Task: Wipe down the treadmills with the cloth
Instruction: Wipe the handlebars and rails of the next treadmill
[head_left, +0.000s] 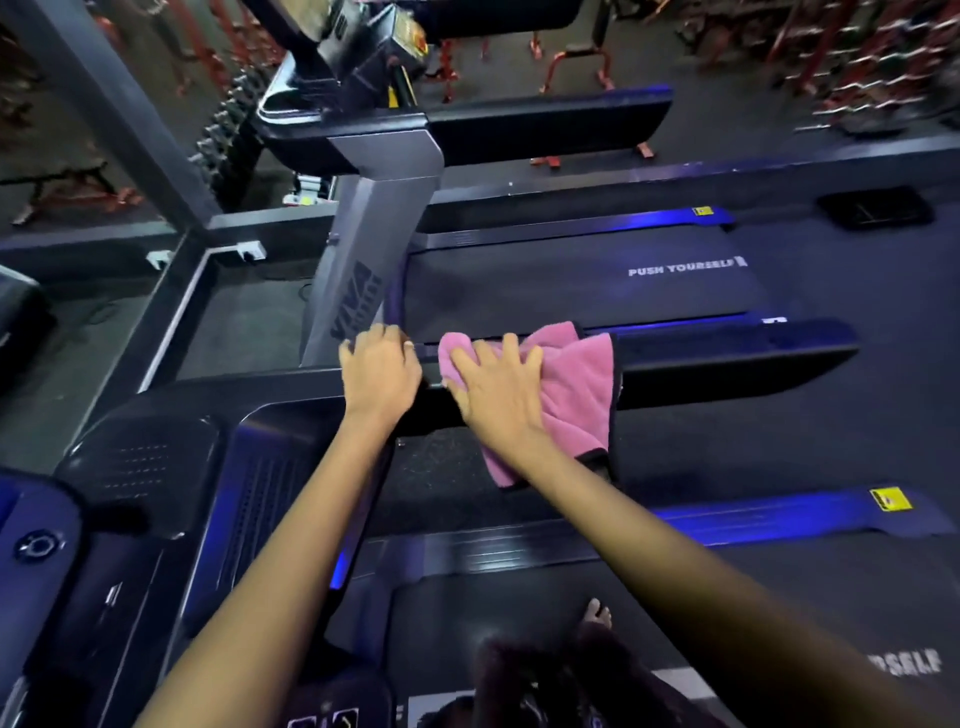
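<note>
On the black side handrail (727, 364) of the near treadmill (571, 587): pink cloth (576, 384), draped over the rail, lower corner hanging toward the belt side. Right hand (498, 389) flat on the cloth's left part, fingers (511, 348) straight and spread, pressing, not curled round it. Left hand (382, 371) just beside, on the same rail at its junction with the console arm, fingers curled over the far edge, gripping the rail; not touching the cloth.

Beyond the rail: second treadmill (571, 291), belt marked "PUSH YOURSELF" in white; grey upright (358, 275) with dark lettering, partly hidden by the left hand, not fully legible. Near belt: partial white text "…URSELF" at lower right. Two treadmills counted, each with blue-lit side strips. Yellow stickers: two, one (891, 500) on the near strip, one (702, 211) on the far strip; text too small to read.

Lower left: dark console (140, 467) with vent slots and a round control. Background: red-framed gym equipment (576, 62), blurred. Bottom centre: one bare foot (597, 618) on the near belt.
</note>
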